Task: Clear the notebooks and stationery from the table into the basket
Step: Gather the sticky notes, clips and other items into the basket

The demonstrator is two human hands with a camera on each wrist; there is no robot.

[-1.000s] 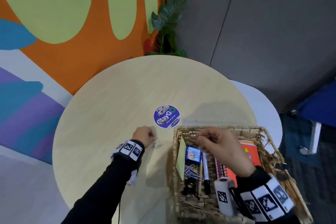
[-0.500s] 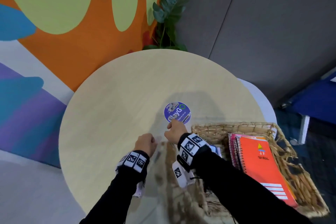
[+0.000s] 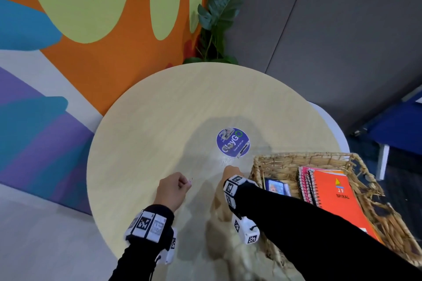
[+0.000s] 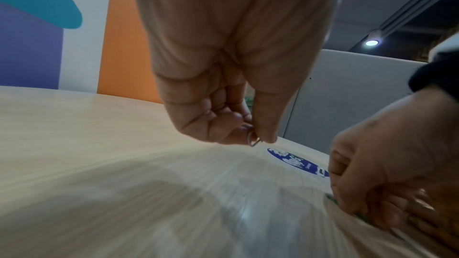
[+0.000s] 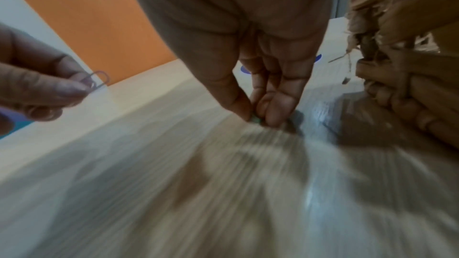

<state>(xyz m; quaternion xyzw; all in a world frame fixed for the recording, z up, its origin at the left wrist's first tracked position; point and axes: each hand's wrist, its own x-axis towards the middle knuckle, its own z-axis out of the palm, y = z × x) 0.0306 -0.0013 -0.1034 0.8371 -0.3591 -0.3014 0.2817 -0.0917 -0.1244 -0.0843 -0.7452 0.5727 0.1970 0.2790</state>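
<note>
Paperclips are the last small stationery out: the left hand [image 3: 171,190] pinches one paperclip [image 5: 99,80] above the table [image 3: 146,134], while the right hand [image 3: 230,172], beside the basket [image 3: 303,156], closes thumb and fingertips [image 5: 274,113] on a small green item [image 5: 255,120] flat on the wood. Light, thin and slippery, such pieces probably need a fingertip pinch at the edge. Only the wrist views reveal either piece; the head view alone shows the notebooks [image 3: 333,196] already in the basket.

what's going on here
A person is clearing a round table into a wicker basket. The left hand pinches a paper clip above the table. The right hand pinches a small green thing on the tabletop beside the basket. Notebooks already lie in the basket.
</note>
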